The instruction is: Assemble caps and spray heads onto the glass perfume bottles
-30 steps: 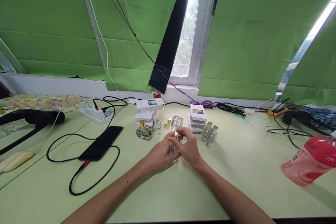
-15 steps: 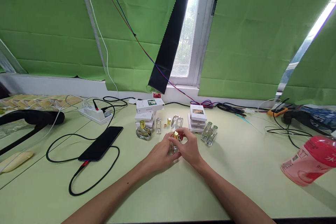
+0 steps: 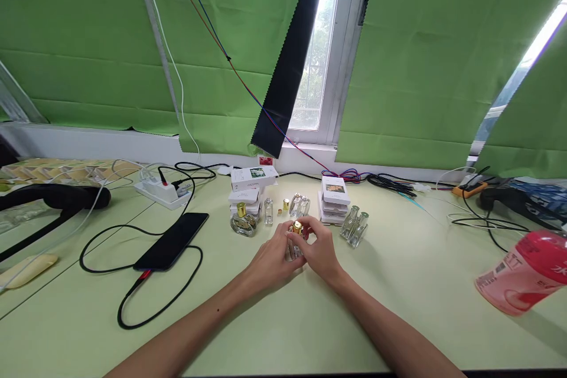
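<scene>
Between my hands a small clear glass perfume bottle (image 3: 293,251) stands upright on the table, partly hidden by fingers. Its gold cap (image 3: 297,227) sits at the top. My left hand (image 3: 273,257) wraps the bottle from the left, while the fingers of my right hand (image 3: 318,245) pinch the gold cap. Just behind are another clear glass bottle (image 3: 268,211), a loose gold cap (image 3: 286,205), a tiny gold-coloured part (image 3: 279,211) and glass bottles (image 3: 300,205) close together. A round bottle with a gold cap (image 3: 243,223) stands to the left; two green-capped bottles (image 3: 354,227) are at the right.
White boxes (image 3: 252,177) are stacked behind on the left, and more white boxes (image 3: 334,192) on the right. A phone (image 3: 172,242) with a black cable lies left, near a power strip (image 3: 162,192). A pink container (image 3: 522,274) stands far right.
My hands stay in nearly the same place around the bottle, with the right fingers still on the cap. The whole view has shifted very slightly.
</scene>
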A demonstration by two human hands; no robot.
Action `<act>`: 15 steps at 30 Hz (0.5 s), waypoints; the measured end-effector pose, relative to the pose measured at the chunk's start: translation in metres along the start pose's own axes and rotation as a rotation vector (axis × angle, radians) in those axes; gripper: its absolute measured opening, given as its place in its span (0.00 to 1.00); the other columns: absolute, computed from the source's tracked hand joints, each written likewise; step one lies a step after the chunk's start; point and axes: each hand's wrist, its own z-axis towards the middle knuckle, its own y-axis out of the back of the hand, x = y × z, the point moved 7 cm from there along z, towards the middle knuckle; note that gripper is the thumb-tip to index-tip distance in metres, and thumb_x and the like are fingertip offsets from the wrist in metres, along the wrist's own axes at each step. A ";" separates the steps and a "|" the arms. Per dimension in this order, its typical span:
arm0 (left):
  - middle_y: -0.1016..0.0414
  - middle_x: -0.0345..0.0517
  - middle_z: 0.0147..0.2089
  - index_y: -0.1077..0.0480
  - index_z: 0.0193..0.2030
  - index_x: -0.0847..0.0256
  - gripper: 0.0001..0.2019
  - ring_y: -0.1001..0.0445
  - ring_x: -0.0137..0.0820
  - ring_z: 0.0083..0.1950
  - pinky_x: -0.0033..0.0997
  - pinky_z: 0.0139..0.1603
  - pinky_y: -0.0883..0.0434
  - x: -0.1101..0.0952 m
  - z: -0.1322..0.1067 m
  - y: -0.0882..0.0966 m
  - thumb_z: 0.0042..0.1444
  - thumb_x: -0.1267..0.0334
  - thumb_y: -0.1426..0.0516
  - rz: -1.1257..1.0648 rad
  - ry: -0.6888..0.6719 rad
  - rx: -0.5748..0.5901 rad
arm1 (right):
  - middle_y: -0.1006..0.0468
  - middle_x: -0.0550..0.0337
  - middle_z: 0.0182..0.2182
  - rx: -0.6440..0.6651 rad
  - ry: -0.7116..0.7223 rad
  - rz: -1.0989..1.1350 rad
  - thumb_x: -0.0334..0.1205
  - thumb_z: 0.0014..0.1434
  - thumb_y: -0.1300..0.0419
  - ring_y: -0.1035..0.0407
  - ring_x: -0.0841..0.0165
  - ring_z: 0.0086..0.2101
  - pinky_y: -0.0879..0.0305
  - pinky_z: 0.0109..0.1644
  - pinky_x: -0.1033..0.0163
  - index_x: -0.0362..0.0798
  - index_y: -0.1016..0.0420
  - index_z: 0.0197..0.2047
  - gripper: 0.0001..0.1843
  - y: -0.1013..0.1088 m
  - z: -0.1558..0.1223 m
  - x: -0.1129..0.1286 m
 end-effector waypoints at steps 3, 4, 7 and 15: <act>0.30 0.52 0.59 0.38 0.62 0.57 0.26 0.24 0.40 0.46 0.36 0.39 0.29 0.000 0.000 0.000 0.57 0.57 0.41 0.007 0.003 -0.004 | 0.23 0.60 0.32 0.012 -0.004 0.000 0.41 0.58 0.35 0.33 0.66 0.30 0.32 0.36 0.61 0.50 0.24 0.40 0.07 -0.001 -0.001 0.000; 0.31 0.52 0.60 0.39 0.62 0.57 0.26 0.24 0.41 0.47 0.36 0.38 0.29 0.000 0.000 0.000 0.57 0.58 0.41 0.012 0.005 -0.005 | 0.22 0.60 0.32 0.017 -0.004 0.000 0.41 0.58 0.35 0.33 0.67 0.30 0.32 0.36 0.61 0.50 0.24 0.40 0.07 -0.001 -0.001 -0.001; 0.31 0.52 0.60 0.40 0.62 0.57 0.27 0.24 0.42 0.49 0.37 0.39 0.28 0.001 0.000 0.000 0.56 0.59 0.41 0.015 0.008 -0.016 | 0.22 0.59 0.32 0.040 0.002 0.000 0.40 0.59 0.36 0.32 0.66 0.30 0.32 0.37 0.61 0.49 0.23 0.42 0.08 -0.002 -0.002 -0.001; 0.28 0.52 0.57 0.43 0.63 0.57 0.31 0.23 0.42 0.47 0.38 0.41 0.26 -0.003 -0.001 0.006 0.53 0.63 0.40 -0.043 0.054 -0.064 | 0.20 0.57 0.37 0.092 0.054 -0.005 0.37 0.59 0.37 0.31 0.67 0.33 0.31 0.39 0.62 0.48 0.23 0.49 0.14 -0.004 -0.003 0.005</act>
